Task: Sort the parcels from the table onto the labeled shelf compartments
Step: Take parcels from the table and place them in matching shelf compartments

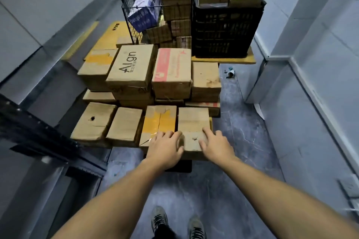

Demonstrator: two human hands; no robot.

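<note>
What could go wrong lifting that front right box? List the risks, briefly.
1. The left grip and right grip rest on top of the front right box, not under it; it may slip when pulled.
2. Its near face is dented, with a hole, so the cardboard may give.
3. It sits tight against the yellow-taped box, which could get dragged off the edge.

Four front-row boxes (124, 123); one black crate (227, 25); one wire basket (143, 15); two hands (165, 149)

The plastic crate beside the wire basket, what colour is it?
The slotted plastic crate is black; head view.
</note>
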